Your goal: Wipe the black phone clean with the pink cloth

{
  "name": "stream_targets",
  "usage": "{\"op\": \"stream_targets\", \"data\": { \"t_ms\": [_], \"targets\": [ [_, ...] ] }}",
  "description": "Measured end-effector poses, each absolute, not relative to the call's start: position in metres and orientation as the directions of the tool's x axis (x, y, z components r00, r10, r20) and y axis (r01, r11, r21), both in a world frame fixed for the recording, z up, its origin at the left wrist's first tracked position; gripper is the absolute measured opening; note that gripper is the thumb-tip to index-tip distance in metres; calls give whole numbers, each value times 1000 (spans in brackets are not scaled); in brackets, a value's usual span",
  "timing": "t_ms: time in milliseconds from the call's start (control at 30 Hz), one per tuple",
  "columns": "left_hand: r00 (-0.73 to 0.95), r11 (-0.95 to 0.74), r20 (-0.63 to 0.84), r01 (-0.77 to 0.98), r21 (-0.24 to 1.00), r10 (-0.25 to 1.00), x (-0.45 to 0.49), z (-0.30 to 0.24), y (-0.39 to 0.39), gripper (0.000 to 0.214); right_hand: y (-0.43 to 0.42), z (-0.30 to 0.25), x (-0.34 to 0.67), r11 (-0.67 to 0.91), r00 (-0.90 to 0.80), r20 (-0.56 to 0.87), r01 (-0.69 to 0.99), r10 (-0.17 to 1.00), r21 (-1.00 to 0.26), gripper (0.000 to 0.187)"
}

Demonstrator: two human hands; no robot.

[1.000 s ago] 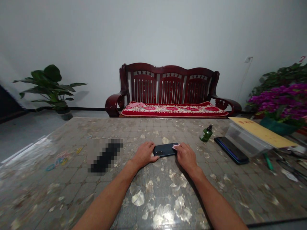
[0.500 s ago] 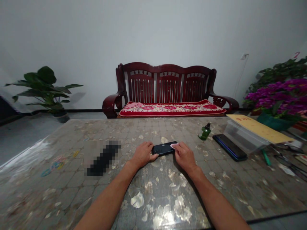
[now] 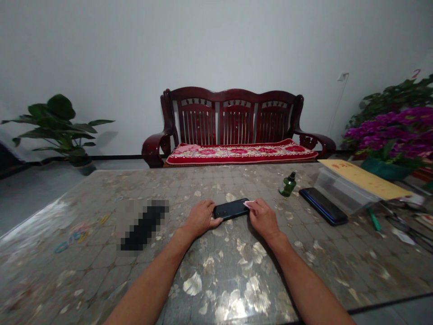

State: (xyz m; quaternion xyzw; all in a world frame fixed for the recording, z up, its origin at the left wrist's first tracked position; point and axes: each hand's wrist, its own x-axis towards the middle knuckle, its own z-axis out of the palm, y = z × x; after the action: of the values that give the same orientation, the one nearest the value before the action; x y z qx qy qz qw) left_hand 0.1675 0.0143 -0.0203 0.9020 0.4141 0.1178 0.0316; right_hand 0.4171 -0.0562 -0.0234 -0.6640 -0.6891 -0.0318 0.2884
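A dark phone lies flat on the patterned table in front of me. My left hand grips its left end, fingers curled over the top and thumb at the near edge. My right hand is closed on a small pink cloth, pressing it on the phone's right end.
A green spray bottle and a second dark phone lie to the right, beside a clear plastic box with a yellow envelope. Tools and a green pen sit at far right. A blurred dark object lies left. Wooden bench behind.
Both hands stay on the phone; the right hand's cloth has shifted only slightly along the phone's right end. The view has drifted a little.
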Motion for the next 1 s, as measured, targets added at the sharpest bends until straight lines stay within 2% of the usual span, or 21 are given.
{"op": "stream_targets", "data": {
  "t_ms": [100,233,333,567,633,767,833,900,1000],
  "targets": [
    [642,-669,194,731,137,742,167,-24,15,46,-56,-24,422,39,80,351,947,933,-320,35],
    [659,-686,201,717,126,725,165,-26,15,52,-58,-24,410,82,-8,261,958,965,-273,35],
    [664,-694,214,710,119,717,164,-28,15,51,-57,-22,405,106,-42,240,960,970,-261,36],
    [637,-679,241,710,185,732,163,-32,17,51,-42,-23,411,-14,67,244,977,968,-213,31],
    [617,-662,243,716,221,749,162,-32,18,51,-40,-22,404,23,30,249,978,968,-206,32],
    [589,-638,245,718,279,770,162,-32,18,51,-43,-19,386,217,-162,245,953,956,-214,32],
    [585,-631,236,721,285,775,162,-30,18,51,-43,-17,384,260,-205,242,940,948,-221,33],
    [585,-626,224,726,286,780,162,-28,17,51,-41,-15,390,210,-155,244,953,957,-219,35],
    [589,-623,204,726,291,782,163,-26,16,51,-36,-15,407,50,4,263,979,965,-199,34]
  ]
}}
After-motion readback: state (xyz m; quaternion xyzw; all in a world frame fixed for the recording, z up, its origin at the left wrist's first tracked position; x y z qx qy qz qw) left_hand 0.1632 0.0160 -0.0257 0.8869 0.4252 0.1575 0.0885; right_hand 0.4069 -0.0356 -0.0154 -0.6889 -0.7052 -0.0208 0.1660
